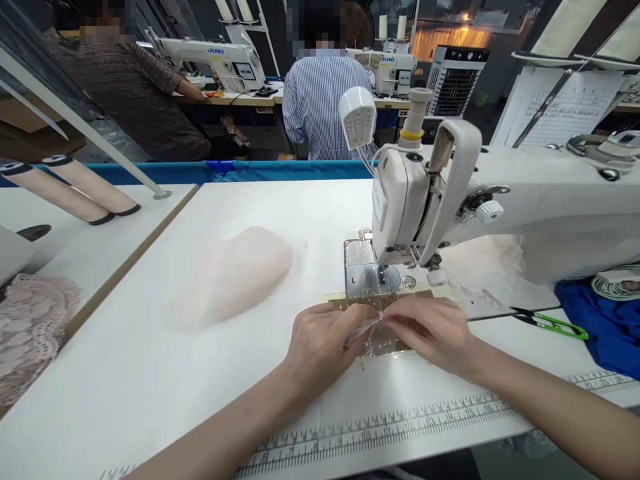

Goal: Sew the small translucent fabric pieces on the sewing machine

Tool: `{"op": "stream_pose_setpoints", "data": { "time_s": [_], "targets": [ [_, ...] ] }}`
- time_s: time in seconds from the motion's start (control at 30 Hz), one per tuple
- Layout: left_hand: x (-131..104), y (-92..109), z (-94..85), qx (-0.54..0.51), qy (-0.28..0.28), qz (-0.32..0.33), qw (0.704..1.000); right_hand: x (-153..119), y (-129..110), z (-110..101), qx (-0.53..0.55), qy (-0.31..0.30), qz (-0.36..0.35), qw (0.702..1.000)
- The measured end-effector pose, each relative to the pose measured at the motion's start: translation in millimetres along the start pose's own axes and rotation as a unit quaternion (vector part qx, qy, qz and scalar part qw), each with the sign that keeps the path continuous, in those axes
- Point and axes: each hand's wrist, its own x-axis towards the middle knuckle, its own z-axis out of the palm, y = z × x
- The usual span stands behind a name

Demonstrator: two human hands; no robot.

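Both my hands meet just in front of the needle area of a white sewing machine [405,200]. My left hand [325,340] is closed on a small piece of thin, pale sheer fabric [364,328]. The fingertips of my right hand [435,327] pinch the same fabric at its right end. Behind my fingers lies the metal needle plate [360,277], with the presser foot above it. Part of the fabric is hidden inside my hands. To the left, a pale pink sheer fabric piece [255,270] rests on the white table [165,387].
Green-handled thread snips [557,325] lie at the right beside blue cloth [613,327]. More sheer fabric [487,267] sits under the machine arm. Lace [37,333] and thread cones [95,187] are at the left. A printed ruler [390,433] runs along the front edge. Two people work beyond.
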Motion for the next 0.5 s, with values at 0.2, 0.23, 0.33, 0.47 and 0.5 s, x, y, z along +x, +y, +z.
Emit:
{"op": "stream_pose_setpoints", "data": {
  "time_s": [0.2,0.23,0.33,0.47,0.5],
  "targets": [
    [0.7,-0.4,0.0,0.006,0.027,0.029,0.999,1.0,-1.7,1.0,0.031,0.007,0.032,0.999],
    [0.8,-0.3,-0.2,0.007,0.028,0.030,0.999,0.8,-1.7,1.2,0.033,0.007,0.034,0.999],
    [1.0,0.3,-1.1,0.012,0.030,0.036,0.999,0.5,-1.5,1.6,0.040,0.002,0.036,0.999],
    [1.7,1.0,-1.7,0.018,0.033,0.038,0.999,1.1,-1.6,1.5,0.043,-0.002,0.036,0.998],
    [2.0,1.2,-1.8,0.017,0.031,0.038,0.999,1.4,-1.8,1.3,0.041,-0.003,0.034,0.999]
  ]
}}
